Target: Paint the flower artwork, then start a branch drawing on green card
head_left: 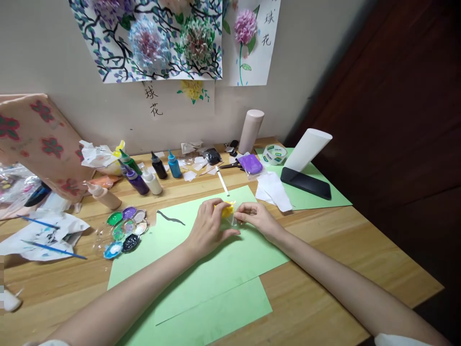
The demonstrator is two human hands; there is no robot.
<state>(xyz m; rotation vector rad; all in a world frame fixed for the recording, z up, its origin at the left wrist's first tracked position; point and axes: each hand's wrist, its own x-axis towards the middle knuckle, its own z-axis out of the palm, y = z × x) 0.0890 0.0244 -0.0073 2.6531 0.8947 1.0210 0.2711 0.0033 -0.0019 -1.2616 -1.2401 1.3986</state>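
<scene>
Over the large green paper (pixel 201 269), my left hand (pixel 209 223) holds a small clear packet with something yellow (pixel 227 210) inside, its fingers curled round the left side. My right hand (pixel 257 218) pinches the packet's clear right edge between thumb and fingers. A dark wavy strip (pixel 171 217) lies on the paper to the left of my hands. Just beyond them is a white pen (pixel 222 181).
Paint bottles (pixel 175 164) and a palette (pixel 130 242) stand left. Behind are a purple clay packet (pixel 251 164), scissors (pixel 232 165), tape (pixel 274 154) and a pink bottle (pixel 251 130). A black phone (pixel 305 183) lies right, near the wooden table's (pixel 360 245) edge.
</scene>
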